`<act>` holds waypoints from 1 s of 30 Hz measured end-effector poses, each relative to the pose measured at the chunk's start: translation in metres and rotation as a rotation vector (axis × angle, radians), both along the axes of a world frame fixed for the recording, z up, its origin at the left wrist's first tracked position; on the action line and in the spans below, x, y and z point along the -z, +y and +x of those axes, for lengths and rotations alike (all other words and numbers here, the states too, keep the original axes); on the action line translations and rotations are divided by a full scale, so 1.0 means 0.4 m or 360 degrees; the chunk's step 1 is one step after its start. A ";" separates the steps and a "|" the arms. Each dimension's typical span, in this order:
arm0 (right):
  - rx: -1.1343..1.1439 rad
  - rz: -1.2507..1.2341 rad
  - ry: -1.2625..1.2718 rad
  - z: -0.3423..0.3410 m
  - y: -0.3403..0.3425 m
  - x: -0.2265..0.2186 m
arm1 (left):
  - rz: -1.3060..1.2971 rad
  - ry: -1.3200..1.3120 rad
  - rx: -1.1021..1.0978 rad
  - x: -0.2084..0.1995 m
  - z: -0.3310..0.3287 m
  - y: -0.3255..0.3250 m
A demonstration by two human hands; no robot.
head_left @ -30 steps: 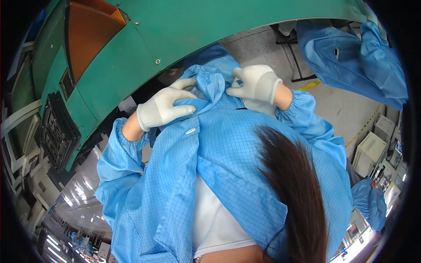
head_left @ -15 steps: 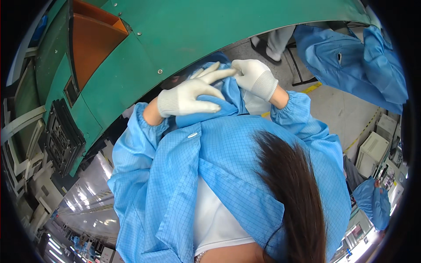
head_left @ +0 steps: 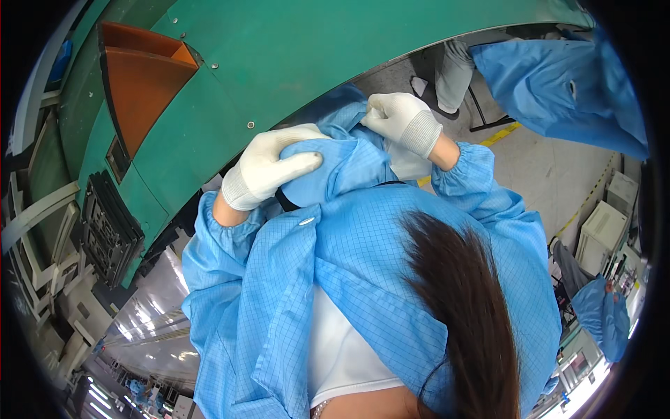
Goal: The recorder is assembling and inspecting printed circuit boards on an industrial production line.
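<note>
A gathered fold of blue work coat (head_left: 338,167) lies at my waist, close to the green bench edge. My left hand (head_left: 272,164), in a white knit glove, is closed on this cloth, the thumb on top and the fingers mostly behind the fabric. To the right, my right hand (head_left: 405,122), gloved the same way, has its fingers curled into a pinch at the upper edge of the fold. What lies between those fingertips is hidden, though the blue cloth runs up to them. A pale piece of material (head_left: 410,165) hangs below the right hand.
The green bench (head_left: 314,63) spans the top. An orange-brown bin (head_left: 143,91) is set into it at left, above black slotted trays (head_left: 112,227). A person in a blue coat (head_left: 558,98) is at the far right, near pale boxes (head_left: 601,227).
My left hand has moved down and left, from spread fingers to a hold on the coat, whose fold is now lifted. The right hand has stayed nearly in place, its fingers curled more.
</note>
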State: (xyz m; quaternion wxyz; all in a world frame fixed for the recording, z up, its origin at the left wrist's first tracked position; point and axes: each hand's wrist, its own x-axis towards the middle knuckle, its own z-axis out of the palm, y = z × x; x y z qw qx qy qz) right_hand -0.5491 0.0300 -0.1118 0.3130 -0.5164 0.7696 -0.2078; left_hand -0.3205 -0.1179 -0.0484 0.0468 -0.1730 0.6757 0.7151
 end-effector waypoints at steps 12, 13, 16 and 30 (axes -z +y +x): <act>-0.0005 -0.0081 0.0148 -0.019 0.016 0.009 | -0.0566 0.0065 -0.0365 0.139 -0.071 0.074; 0.0006 -0.0105 0.0127 -0.025 0.019 0.005 | -0.0846 0.0119 -0.0349 0.129 -0.073 0.082; 0.0019 -0.0123 0.0152 -0.019 0.014 -0.007 | -0.1272 0.0208 -0.0271 0.086 -0.075 0.111; 0.0075 0.0068 0.0205 -0.007 0.012 -0.054 | -0.2299 0.0228 0.0475 -0.008 -0.156 0.167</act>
